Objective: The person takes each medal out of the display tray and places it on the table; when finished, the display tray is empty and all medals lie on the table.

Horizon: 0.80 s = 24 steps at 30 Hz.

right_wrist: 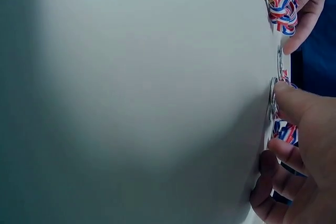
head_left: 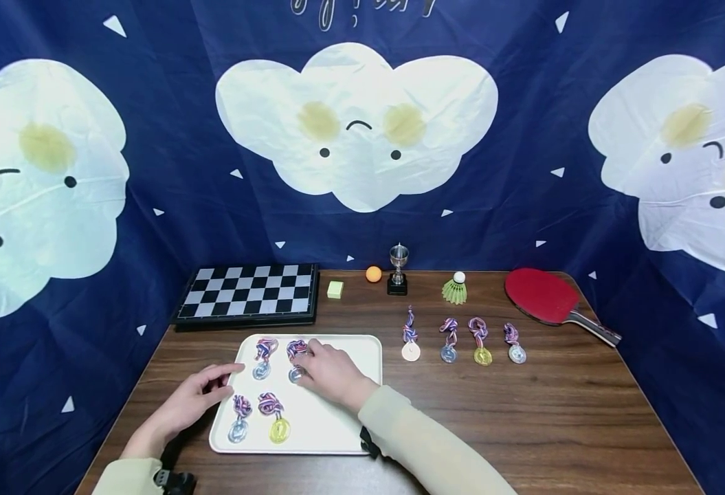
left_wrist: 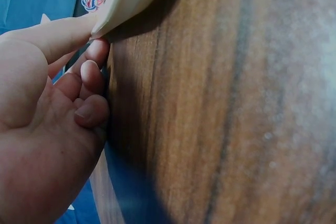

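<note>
Backdrop: dark blue curtain [head_left: 176, 137] with cloud motifs, behind a wood-grain bench [head_left: 560, 419]. A white tray [head_left: 328, 433] lies on the bench, carrying four ribboned medals. The right hand [head_left: 328, 371] pinches the upper-right silver medal [head_left: 295, 376], thumb at the disc, fingers at the ribbon. The left hand [head_left: 189, 399] touches the tray's left rim; whether it grips cannot be determined. Nearest it are two other silver discs; a gold medal [head_left: 280, 430] lies at lower centre-left. Right of the tray: four further medals in a row [head_left: 482, 355]. Behind: chessboard [head_left: 251, 290], trophy [head_left: 399, 257], shuttlecock [head_left: 455, 290], red paddle [head_left: 541, 295].
</note>
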### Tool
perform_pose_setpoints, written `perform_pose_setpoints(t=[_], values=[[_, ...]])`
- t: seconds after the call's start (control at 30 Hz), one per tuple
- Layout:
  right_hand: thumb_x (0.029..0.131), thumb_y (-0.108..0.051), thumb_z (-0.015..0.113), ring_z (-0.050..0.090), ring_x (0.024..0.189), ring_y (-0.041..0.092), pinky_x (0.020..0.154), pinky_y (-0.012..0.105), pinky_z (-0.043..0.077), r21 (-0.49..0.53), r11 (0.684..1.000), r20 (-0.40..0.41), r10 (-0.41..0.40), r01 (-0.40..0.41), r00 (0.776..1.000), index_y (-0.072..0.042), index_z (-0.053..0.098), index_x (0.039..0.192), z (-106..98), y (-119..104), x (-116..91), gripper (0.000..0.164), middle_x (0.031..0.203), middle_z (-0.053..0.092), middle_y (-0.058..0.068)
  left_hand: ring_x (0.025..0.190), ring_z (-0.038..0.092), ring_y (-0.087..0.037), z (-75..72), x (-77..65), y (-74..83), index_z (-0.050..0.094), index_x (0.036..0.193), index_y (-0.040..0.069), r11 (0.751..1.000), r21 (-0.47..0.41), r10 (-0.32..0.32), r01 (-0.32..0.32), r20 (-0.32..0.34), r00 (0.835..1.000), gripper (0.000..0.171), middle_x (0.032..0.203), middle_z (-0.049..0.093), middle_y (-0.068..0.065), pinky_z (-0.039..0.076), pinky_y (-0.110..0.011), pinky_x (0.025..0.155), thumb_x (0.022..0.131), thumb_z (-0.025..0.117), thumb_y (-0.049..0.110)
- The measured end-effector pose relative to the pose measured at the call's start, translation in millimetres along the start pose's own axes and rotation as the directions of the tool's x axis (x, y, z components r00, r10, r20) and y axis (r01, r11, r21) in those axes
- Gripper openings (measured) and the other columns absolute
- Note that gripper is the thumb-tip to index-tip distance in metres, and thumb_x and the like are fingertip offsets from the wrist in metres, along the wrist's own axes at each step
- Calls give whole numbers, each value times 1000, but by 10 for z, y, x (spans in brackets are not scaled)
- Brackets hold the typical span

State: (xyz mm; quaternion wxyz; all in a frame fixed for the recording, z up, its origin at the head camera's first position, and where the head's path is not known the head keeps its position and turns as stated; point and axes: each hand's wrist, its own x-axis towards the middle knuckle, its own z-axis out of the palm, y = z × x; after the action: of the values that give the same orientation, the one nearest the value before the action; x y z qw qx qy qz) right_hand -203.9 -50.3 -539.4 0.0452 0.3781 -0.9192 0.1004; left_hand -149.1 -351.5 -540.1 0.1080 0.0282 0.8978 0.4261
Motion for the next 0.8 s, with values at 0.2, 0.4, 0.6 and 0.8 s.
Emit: perform_pose_setpoints(t=[0.2,0.4,0.6,0.8], values=[[92,-41,60,52,79,8,58,25,43,-16,999,-2,-33,33,999,-37,56,124,9,-23,2,32,105,51,-4,88,45,-20,11,-9,3,59,129,23,1000,-2,0,0,14,1000,39,101,52,-7,36,-29,69,90,65,21],[95,-37,56,52,86,8,64,26,44,-32,998,32,-61,62,998,-40,60,125,1,-41,-2,30,115,52,-4,86,44,-20,11,-18,6,60,127,23,1000,0,16,-16,4,1000,38,96,50,-7,36,-29,67,90,66,20],[92,-31,63,54,94,8,72,27,46,54,997,15,-63,62,998,-36,60,120,-12,-40,-3,29,113,54,-6,85,45,-19,10,-17,13,61,127,22,999,-2,47,-47,-7,999,37,94,50,-8,36,-28,67,90,66,19],[90,-16,65,54,108,8,95,25,40,215,973,9,-93,88,996,-24,65,115,-46,-56,-2,26,115,60,-7,84,45,-18,0,-22,5,61,126,22,999,-7,44,-44,-7,999,37,95,51,-7,36,-28,67,89,66,19]])
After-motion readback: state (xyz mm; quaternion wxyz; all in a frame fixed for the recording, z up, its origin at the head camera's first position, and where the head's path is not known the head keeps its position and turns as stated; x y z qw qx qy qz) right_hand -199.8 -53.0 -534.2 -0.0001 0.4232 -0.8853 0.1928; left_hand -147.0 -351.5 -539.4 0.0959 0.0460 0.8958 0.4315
